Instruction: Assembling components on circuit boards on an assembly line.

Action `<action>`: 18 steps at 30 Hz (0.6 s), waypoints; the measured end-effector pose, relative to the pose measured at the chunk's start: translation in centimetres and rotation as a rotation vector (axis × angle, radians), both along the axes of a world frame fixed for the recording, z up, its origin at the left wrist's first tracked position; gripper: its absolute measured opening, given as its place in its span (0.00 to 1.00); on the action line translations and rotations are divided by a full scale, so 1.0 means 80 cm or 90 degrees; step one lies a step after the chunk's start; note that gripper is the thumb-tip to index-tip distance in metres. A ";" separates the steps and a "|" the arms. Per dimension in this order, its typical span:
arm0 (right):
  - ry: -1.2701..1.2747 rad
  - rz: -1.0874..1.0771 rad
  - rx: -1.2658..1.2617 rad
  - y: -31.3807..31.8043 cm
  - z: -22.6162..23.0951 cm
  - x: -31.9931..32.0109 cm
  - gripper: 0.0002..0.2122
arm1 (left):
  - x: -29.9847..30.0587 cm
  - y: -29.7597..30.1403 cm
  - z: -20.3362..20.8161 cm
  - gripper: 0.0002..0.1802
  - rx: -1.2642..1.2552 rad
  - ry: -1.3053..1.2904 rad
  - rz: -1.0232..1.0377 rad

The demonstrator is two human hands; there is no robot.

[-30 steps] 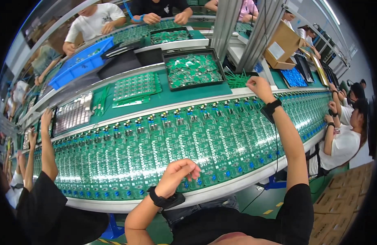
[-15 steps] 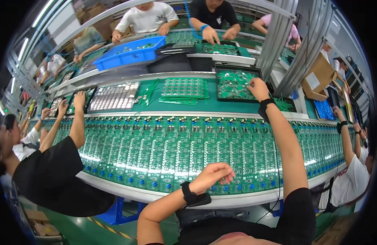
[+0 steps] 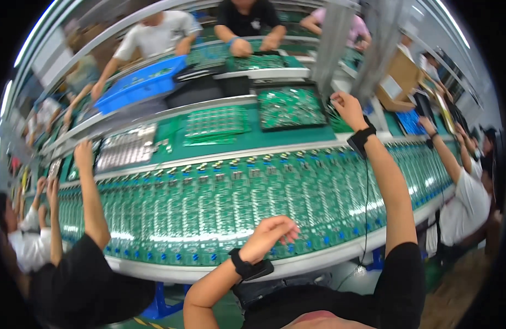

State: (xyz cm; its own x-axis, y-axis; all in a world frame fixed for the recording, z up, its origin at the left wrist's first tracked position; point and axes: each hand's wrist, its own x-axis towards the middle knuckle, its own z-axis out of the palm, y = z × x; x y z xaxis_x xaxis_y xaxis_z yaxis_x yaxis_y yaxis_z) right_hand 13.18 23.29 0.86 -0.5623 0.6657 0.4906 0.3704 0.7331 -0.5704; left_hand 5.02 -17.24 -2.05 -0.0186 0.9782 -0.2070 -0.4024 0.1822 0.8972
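Note:
My left hand (image 3: pixel 270 237), a black band on its wrist, hovers over the near part of the row of long green circuit boards (image 3: pixel 209 203). Its fingers curl inward, and anything inside the palm is hidden. Across the row, my right hand (image 3: pixel 349 109) is raised just right of a black tray (image 3: pixel 292 128) heaped with small green circuit pieces (image 3: pixel 291 107). Thumb and fingertips are pinched together there. What they hold, if anything, is too small to make out. A black strap with a cable circles the right wrist.
A stack of green board panels (image 3: pixel 215 123) and a tray of silvery parts (image 3: pixel 126 147) lie left of the black tray. Beyond stands a blue bin (image 3: pixel 140 85). Metal posts (image 3: pixel 376 60) and a cardboard box (image 3: pixel 401 82) rise at right. Co-workers sit on both sides and opposite.
The view has swung right, so the scene sits further left. My right hand has moved from over the tray's right side to beyond its right edge. My left hand stays curled over the boards.

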 end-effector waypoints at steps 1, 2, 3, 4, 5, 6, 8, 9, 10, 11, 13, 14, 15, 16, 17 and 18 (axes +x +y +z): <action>-0.028 -0.026 0.032 0.014 0.001 0.022 0.07 | 0.001 -0.001 0.001 0.12 -0.006 0.005 0.018; -0.058 -0.051 0.061 0.026 0.001 0.048 0.07 | 0.002 -0.001 0.004 0.12 -0.013 -0.002 -0.016; -0.063 -0.076 0.050 0.034 -0.001 0.069 0.07 | 0.001 -0.005 0.011 0.12 -0.010 0.012 0.000; -0.067 -0.128 0.052 0.046 -0.001 0.097 0.06 | 0.002 -0.005 0.014 0.12 -0.003 0.025 0.015; -0.070 -0.176 0.054 0.053 -0.003 0.125 0.05 | 0.003 -0.006 0.016 0.12 -0.010 0.021 -0.009; -0.073 -0.191 0.048 0.062 -0.010 0.152 0.05 | 0.004 -0.010 0.019 0.12 -0.018 0.016 -0.004; -0.164 -0.276 0.041 0.093 -0.036 0.266 0.05 | 0.019 0.012 0.008 0.11 -0.026 -0.019 -0.026; -0.192 -0.294 0.035 0.094 -0.042 0.281 0.05 | 0.019 0.010 0.010 0.11 -0.028 -0.017 -0.032; -0.192 -0.300 0.032 0.095 -0.050 0.294 0.05 | 0.019 0.009 0.012 0.11 -0.030 -0.008 -0.026; -0.159 -0.306 -0.040 0.087 -0.059 0.299 0.05 | 0.017 0.005 0.012 0.11 -0.034 0.001 -0.015; -0.095 -0.318 -0.181 0.074 -0.075 0.305 0.05 | 0.014 0.001 0.012 0.12 -0.041 0.009 -0.003; -0.095 -0.322 -0.182 0.071 -0.080 0.309 0.05 | 0.013 0.000 0.013 0.11 -0.040 0.005 -0.001; -0.084 -0.305 -0.195 0.068 -0.086 0.310 0.04 | 0.013 0.000 0.014 0.11 -0.039 0.002 0.002; -0.073 -0.288 -0.208 0.067 -0.092 0.310 0.04 | 0.012 0.000 0.015 0.11 -0.038 -0.002 0.005; -0.061 -0.270 -0.221 0.067 -0.096 0.311 0.03 | 0.012 0.001 0.014 0.11 -0.038 -0.001 0.002; -0.060 -0.272 -0.221 0.069 -0.097 0.312 0.03 | 0.012 0.002 0.014 0.11 -0.041 0.004 0.007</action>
